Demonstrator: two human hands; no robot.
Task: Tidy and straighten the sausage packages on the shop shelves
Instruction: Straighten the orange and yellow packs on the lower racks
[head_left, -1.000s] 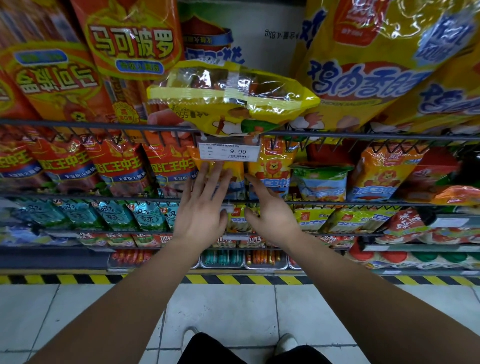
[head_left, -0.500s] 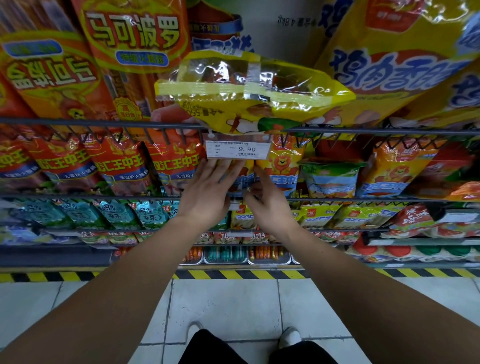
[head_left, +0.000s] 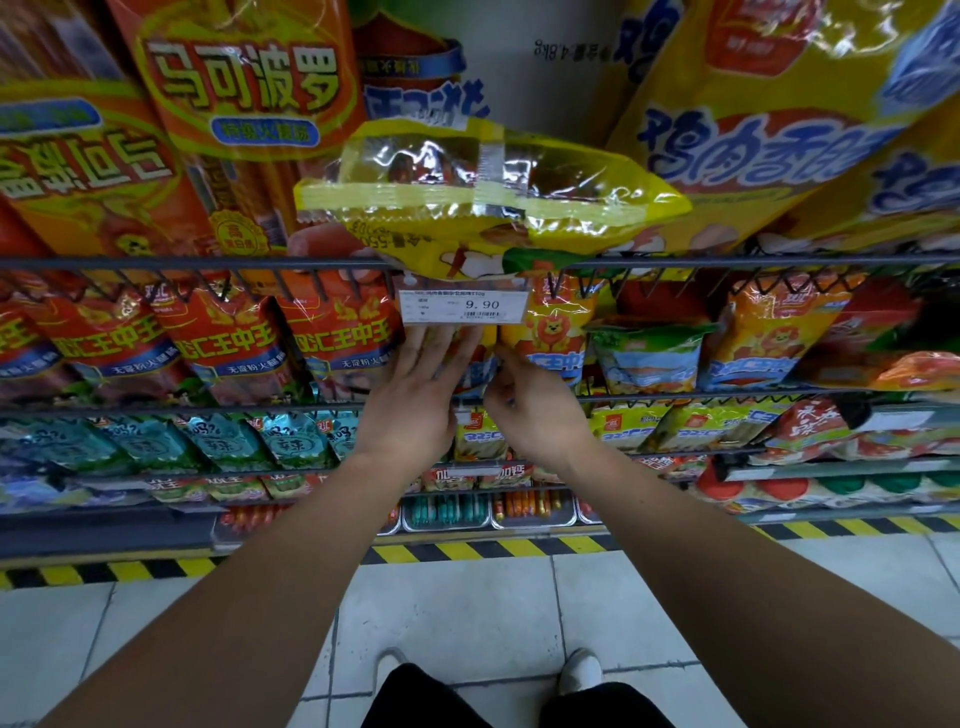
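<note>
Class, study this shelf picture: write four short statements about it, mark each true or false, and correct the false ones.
1. The price tag reads 9.90. True.
2. Both hands reach the bottom shelf. False: the left hand and right hand are at the orange package just under the tag.
3. A yellow package sticks out over the top rail. True.
4. The floor stripe is red and white. False: it is yellow and black.

Fingertips of the left hand (head_left: 415, 395) are hidden under the price tag (head_left: 464, 306); its small print is unreadable.
</note>
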